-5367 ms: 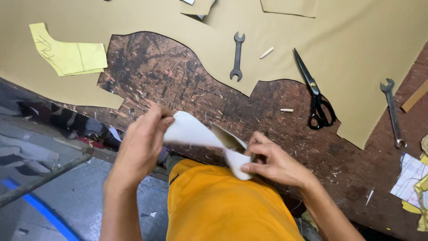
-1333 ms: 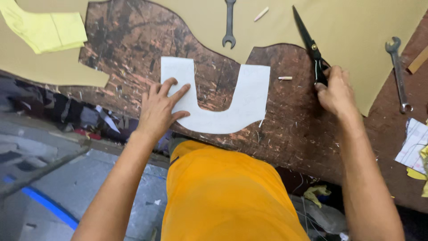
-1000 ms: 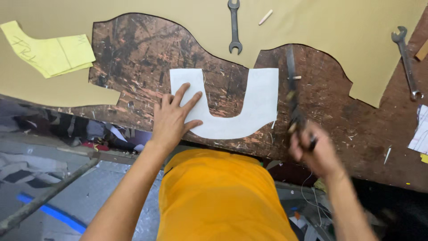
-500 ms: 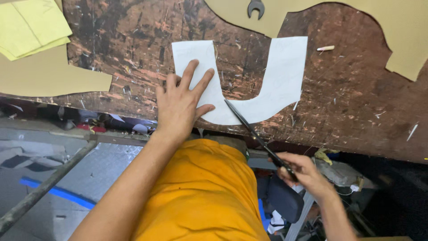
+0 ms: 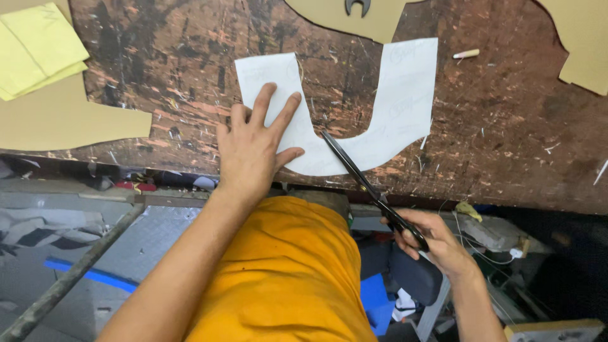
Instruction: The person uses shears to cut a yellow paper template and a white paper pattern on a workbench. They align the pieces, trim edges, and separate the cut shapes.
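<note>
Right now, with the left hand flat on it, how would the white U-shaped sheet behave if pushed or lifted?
The white U-shaped sheet lies perfectly flat and looks very thin, so it would probably flop when lifted by one arm. It seems light and would likely slide on the worn table unless the left hand presses it. The scissors in the right hand touch its lower edge; it may buckle.

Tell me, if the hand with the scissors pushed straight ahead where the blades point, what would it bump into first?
The right hand aims the scissors up and left. Their tip already lies at the white U-shaped paper, so probably that first, then the left hand pressing it down.
</note>
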